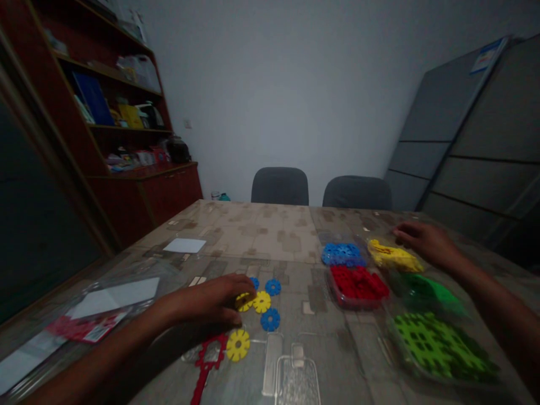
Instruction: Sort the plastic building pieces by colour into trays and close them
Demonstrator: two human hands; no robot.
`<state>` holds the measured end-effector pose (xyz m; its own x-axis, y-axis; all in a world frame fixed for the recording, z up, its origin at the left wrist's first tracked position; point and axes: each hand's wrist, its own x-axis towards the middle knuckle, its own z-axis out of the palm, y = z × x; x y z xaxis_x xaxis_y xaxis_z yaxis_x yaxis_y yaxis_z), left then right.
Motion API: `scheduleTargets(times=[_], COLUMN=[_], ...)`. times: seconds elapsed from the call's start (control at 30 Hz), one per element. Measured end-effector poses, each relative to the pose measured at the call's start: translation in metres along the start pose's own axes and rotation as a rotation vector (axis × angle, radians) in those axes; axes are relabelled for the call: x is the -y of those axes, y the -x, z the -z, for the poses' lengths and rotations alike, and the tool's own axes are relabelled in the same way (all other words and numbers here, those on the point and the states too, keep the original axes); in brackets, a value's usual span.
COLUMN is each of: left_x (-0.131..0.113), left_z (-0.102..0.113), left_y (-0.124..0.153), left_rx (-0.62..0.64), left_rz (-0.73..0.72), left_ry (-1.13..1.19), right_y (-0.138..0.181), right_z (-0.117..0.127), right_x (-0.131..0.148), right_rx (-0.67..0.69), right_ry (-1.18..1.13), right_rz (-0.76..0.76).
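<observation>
Lying at the left of the bench (236,225), a plastic bag (169,275) sits near a red-printed packet (90,329). Next comes the left hand (234,298), its fingers bent narrowly at a notched yellow disc (243,302); whether they grip it, I cannot tell. Below that hand lies a red frame with a handle (211,353), with a second yellow disc (238,345) just beside it. A third yellow disc (262,302) and several blue discs (270,319) lie close around the fingers. Such thin pieces probably handle best with a light fingertip hold on the rim and the palm raised, so that neighbours are not nudged. To the right stand clear tubs (360,305), sorted by colour: blue pieces (343,255) at the back, red pieces (358,283) heaped in front, then yellow pieces (394,256). The right hand (407,233) hangs at the yellow tub's far side, fingers curled narrow; I cannot tell whether it holds anything. Nearer are green pieces (430,291) and, rightmost, lime-green pieces (441,343), well piled.
</observation>
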<state>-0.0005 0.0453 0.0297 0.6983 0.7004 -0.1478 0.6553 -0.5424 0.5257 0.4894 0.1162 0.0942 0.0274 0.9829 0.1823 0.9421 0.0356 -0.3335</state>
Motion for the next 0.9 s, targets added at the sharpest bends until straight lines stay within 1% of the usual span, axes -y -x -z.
scheduleTargets(times=[0.1, 0.13, 0.17, 0.23, 0.27, 0.33, 0.4, 0.47, 0.57, 0.67, 0.77, 0.9], left_x=[-0.001, -0.002, -0.003, -0.004, -0.004, -0.003, -0.001, 0.001, 0.003, 0.002, 0.001, 0.003], left_z=[0.003, 0.005, 0.007, 0.012, 0.015, 0.019, 0.021, 0.020, 0.017, 0.014, 0.011, 0.003], left_y=[0.002, 0.002, 0.003, 0.005, 0.006, 0.008, 0.008, 0.007, 0.004, 0.002, 0.000, -0.005], left_rx=[0.011, 0.015, 0.017, 0.021, 0.021, 0.029, 0.037, 0.032, 0.030, 0.029, 0.009, -0.039], left_rz=[0.017, 0.029, 0.040, 0.055, 0.062, 0.078, 0.107, 0.132, 0.126, 0.111, 0.096, 0.085], left_ry=[0.009, 0.007, 0.003, 0.000, 0.004, 0.025, 0.042, 0.029, -0.036, -0.089, -0.112, -0.137], right_y=[0.032, 0.046, 0.060, 0.089, 0.102, 0.122, 0.131, 0.130, 0.122, 0.115, 0.111, 0.104], right_z=[-0.007, -0.012, -0.018, -0.031, -0.039, -0.056, -0.075, -0.095, -0.122, -0.140, -0.148, -0.148], right_x=[0.049, 0.068, 0.088, 0.125, 0.142, 0.167, 0.185, 0.198, 0.212, 0.220, 0.220, 0.211], right_rx=[0.017, 0.026, 0.086, 0.240, 0.330, 0.464, 0.529, 0.541, 0.503, 0.475, 0.460, 0.396], right_ry=[-0.098, -0.152, -0.188, -0.230, -0.236, -0.230, -0.219, -0.195, -0.153, -0.144, -0.153, -0.142], right_rz=[0.148, 0.241, 0.333, 0.431, 0.451, 0.477, 0.519, 0.534, 0.491, 0.461, 0.463, 0.444])
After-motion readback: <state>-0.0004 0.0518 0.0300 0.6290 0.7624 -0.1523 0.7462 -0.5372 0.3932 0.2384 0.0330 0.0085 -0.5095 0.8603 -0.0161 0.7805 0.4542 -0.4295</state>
